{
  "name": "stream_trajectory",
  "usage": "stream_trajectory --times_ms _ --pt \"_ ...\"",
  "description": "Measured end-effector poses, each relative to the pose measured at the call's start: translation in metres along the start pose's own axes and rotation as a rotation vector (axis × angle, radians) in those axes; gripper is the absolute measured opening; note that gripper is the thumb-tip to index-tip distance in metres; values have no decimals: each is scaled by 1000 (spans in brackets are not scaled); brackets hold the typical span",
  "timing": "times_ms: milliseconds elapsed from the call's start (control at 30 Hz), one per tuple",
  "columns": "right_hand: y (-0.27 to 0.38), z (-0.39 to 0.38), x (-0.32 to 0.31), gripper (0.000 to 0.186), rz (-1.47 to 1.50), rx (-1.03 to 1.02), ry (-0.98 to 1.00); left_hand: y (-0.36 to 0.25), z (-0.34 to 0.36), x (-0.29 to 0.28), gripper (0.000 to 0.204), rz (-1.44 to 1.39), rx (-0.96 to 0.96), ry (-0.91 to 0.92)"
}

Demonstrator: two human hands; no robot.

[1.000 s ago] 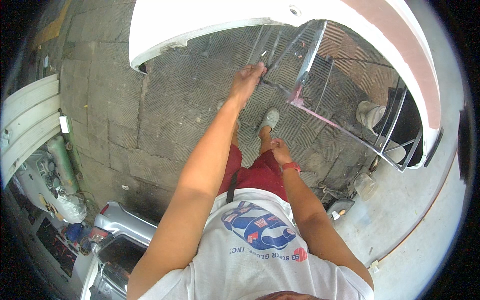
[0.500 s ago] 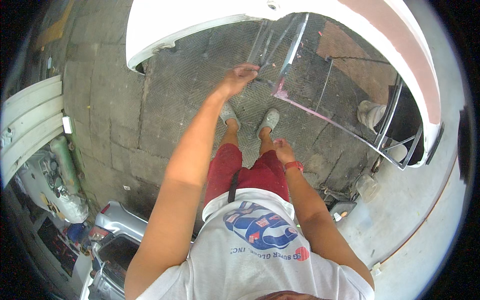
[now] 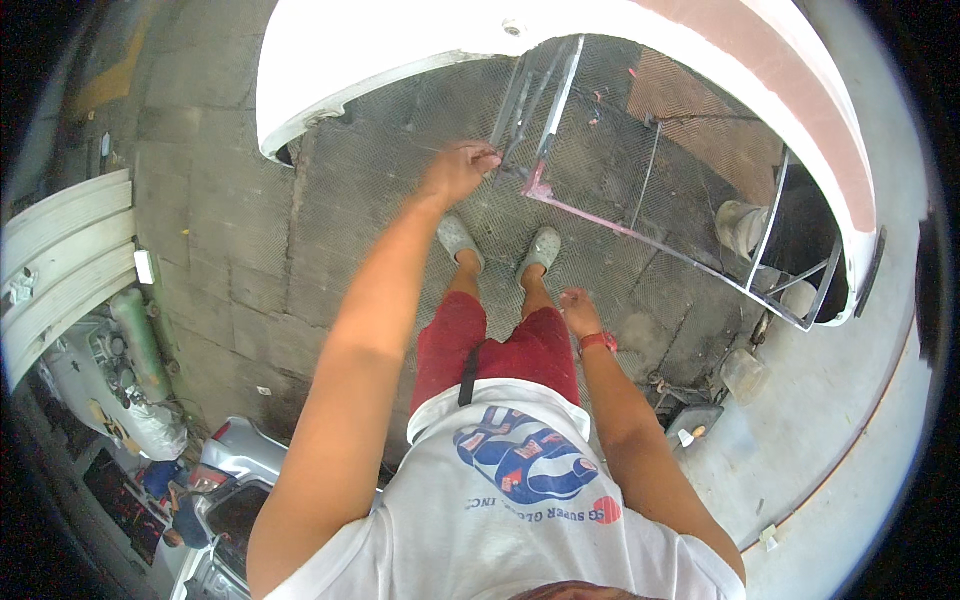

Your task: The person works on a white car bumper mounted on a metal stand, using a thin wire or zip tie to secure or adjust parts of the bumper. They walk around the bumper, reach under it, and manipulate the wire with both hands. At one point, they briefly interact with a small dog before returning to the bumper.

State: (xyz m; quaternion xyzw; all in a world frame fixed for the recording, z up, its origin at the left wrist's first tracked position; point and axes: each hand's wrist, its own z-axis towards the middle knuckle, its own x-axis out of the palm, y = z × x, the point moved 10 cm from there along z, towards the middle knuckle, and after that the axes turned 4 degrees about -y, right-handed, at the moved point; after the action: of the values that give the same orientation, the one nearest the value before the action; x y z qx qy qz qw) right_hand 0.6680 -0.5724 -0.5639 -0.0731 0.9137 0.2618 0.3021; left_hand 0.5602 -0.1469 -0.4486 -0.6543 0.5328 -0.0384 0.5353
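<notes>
A large white car bumper (image 3: pixel 390 50), with a dull pinkish band along its right side, curves across the top of the view. It rests on a thin metal stand (image 3: pixel 680 258) with pinkish paint smears near one corner. My left arm is stretched forward, and my left hand (image 3: pixel 462 173) is closed at the stand's left end, fingertips on a dark metal bar; the exact grip is partly hidden. Beside my right thigh hangs my right hand (image 3: pixel 578 312), its fingers loosely bent and apart, holding nothing. A red band (image 3: pixel 597 341) circles that wrist.
Beyond the stand's bars are a dirty whitish bucket (image 3: pixel 741 228) and a brown board (image 3: pixel 690 110). A clear plastic tub (image 3: pixel 745 375) sits at right. Lower left, a person (image 3: pixel 188 522) is by a silver car (image 3: pixel 240 450); a green cylinder (image 3: pixel 140 335) and pale ribbed panel (image 3: pixel 75 260) lie near.
The bumper and stand have shifted left in view, and my left hand has moved left and slightly nearer with them. My right hand stays low by my thigh. A person now shows beside the silver car.
</notes>
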Motion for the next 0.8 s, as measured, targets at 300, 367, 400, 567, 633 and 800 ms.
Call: stream_trajectory --times_ms 300,367,400,567,633,800 --pt "-3 -25 0 43 -60 -14 -128 38 8 20 46 -84 -32 108" --pt "0 -30 -5 43 66 198 -98 62 19 22 42 -115 19 92" --pt "3 -30 -9 43 49 185 -136 74 25 21 38 -111 31 27" --pt "-12 -48 7 44 111 225 -211 5 24 12 21 103 259 49" --pt "-5 -64 4 44 153 238 -242 -6 22 7 16 97 302 32" --pt "-7 -98 7 44 156 231 -269 6 19 10 26 89 207 8"
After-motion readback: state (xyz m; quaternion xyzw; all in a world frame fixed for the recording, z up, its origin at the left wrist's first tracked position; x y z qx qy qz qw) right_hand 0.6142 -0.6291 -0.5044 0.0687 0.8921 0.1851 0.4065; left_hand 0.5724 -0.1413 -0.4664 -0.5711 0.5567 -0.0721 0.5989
